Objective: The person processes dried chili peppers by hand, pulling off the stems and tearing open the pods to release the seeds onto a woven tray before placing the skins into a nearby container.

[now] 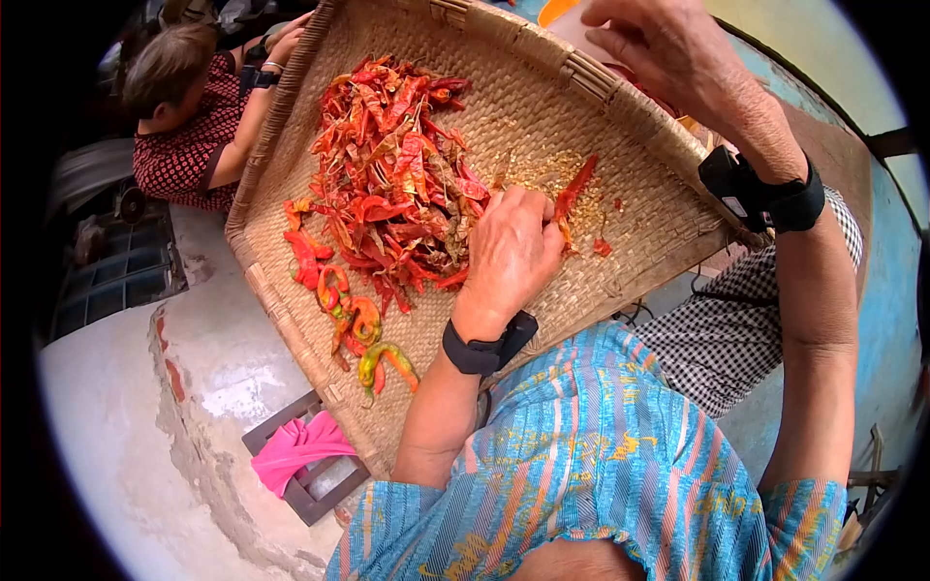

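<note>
A heap of dried red chilies (387,184) lies on a woven tray (542,87). My left hand (513,242) is at the heap's right side, its fingers bent and pressed together on the tray; what they hold is hidden. Just beyond those fingers a long red chili (578,189) lies among scattered pale seeds (542,167). My right hand (654,39) is raised over the tray's upper right rim, fingers loosely curled and apart, nothing visible in them. Several fresher red, orange and green chilies (363,320) lie at the heap's lower left.
Another person (199,116) sits at the upper left, one hand at the tray's edge. An orange-rimmed container (557,12) is partly hidden behind the tray. A pink cloth (300,450) lies on a dark frame (334,489) below. Checkered fabric (717,329) is at the right.
</note>
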Demonstrator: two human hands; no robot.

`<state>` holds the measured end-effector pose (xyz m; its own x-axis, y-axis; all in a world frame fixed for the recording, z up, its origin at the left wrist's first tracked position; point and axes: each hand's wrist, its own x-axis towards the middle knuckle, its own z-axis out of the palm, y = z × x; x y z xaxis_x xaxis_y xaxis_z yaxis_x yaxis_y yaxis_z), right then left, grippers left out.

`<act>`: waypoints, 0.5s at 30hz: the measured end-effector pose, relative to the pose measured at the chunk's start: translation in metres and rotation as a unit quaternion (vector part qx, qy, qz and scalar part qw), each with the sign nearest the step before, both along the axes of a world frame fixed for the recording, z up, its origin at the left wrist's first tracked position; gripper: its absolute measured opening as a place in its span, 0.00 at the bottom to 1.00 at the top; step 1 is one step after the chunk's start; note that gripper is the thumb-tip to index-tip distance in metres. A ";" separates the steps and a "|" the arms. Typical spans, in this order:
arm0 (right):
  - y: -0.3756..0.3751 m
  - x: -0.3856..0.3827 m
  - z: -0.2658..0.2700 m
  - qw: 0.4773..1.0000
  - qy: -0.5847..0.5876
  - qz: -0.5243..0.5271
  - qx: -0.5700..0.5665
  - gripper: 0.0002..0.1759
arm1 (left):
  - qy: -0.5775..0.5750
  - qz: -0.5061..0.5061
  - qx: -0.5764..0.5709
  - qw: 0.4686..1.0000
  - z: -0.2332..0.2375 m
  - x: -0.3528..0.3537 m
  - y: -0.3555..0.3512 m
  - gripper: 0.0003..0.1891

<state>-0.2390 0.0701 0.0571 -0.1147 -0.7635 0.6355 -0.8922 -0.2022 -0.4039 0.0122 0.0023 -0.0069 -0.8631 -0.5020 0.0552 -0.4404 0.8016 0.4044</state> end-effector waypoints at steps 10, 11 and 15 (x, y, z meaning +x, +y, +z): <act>-0.011 0.044 -0.034 0.952 -0.103 0.168 0.235 0.13 | 0.155 0.144 0.345 0.914 0.024 -0.008 -0.005 0.06; -0.012 0.047 -0.037 0.951 -0.147 0.173 0.211 0.12 | 0.161 0.124 0.386 0.900 0.024 -0.009 -0.004 0.06; -0.015 0.048 -0.031 0.935 -0.220 0.192 0.202 0.10 | 0.161 0.116 0.367 0.909 0.019 -0.011 0.001 0.06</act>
